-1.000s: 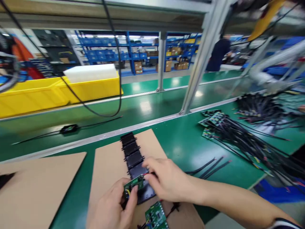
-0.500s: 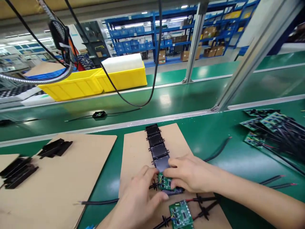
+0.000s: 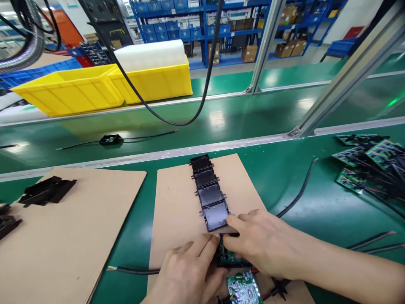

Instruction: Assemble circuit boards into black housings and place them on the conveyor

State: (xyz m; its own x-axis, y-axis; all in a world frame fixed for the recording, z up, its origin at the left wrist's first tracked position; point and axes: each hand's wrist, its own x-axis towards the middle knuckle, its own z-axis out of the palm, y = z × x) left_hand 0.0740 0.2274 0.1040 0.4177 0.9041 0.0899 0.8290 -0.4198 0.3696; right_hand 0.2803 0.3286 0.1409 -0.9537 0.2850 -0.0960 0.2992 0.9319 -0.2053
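A row of trays (image 3: 209,194) lies on the middle cardboard sheet (image 3: 177,202), running away from the person. At its near end, both hands meet over a circuit board (image 3: 228,256), left hand (image 3: 186,272) beside right hand (image 3: 262,242). Another board (image 3: 243,289) lies nearer. Behind, bins (image 3: 95,86) stand beyond the belt (image 3: 237,120).

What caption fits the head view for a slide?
Both hands, left hand and right hand, press a green circuit board into a black tray.
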